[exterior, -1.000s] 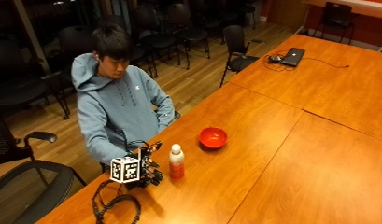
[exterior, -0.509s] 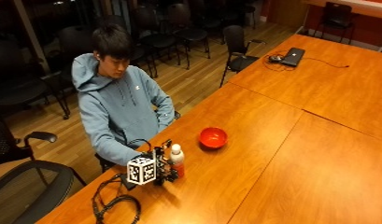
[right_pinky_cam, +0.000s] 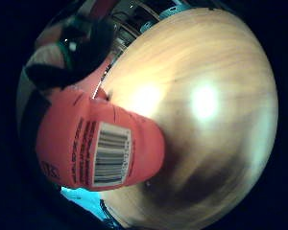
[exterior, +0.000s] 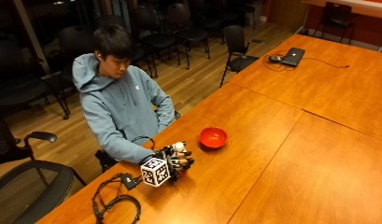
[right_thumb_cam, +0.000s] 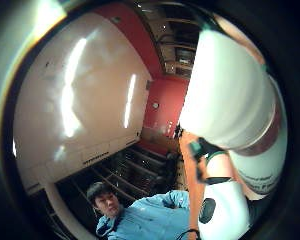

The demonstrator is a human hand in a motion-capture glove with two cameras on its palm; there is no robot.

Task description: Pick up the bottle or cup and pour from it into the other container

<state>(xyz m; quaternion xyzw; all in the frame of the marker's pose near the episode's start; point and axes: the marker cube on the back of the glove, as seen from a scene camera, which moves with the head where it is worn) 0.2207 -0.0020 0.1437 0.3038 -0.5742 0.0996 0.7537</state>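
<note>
A bottle [exterior: 179,147] with a white cap and an orange label stands near the table's front edge, just in front of the person. My gloved right hand [exterior: 176,162] is wrapped around it, fingers curled round its body, so only the cap shows in the outside view. The little finger side palm view is filled by the orange label with its barcode [right_pinky_cam: 102,149] above the wooden table [right_pinky_cam: 206,96]. The bottle's white upper part [right_thumb_cam: 229,95] is close against the palm. A red bowl [exterior: 213,137] sits a short way beyond the bottle. Whether the bottle has left the table I cannot tell.
A black cable loop [exterior: 117,204] lies on the table beside the hand, toward the near corner. A laptop [exterior: 293,56] with a cord sits far off at the table's other end. Office chairs [exterior: 29,182] stand along the table's edge.
My right hand has moved from beside the bottle onto it, and its fingers have curled round the bottle's body. The bowl has stayed in place.
</note>
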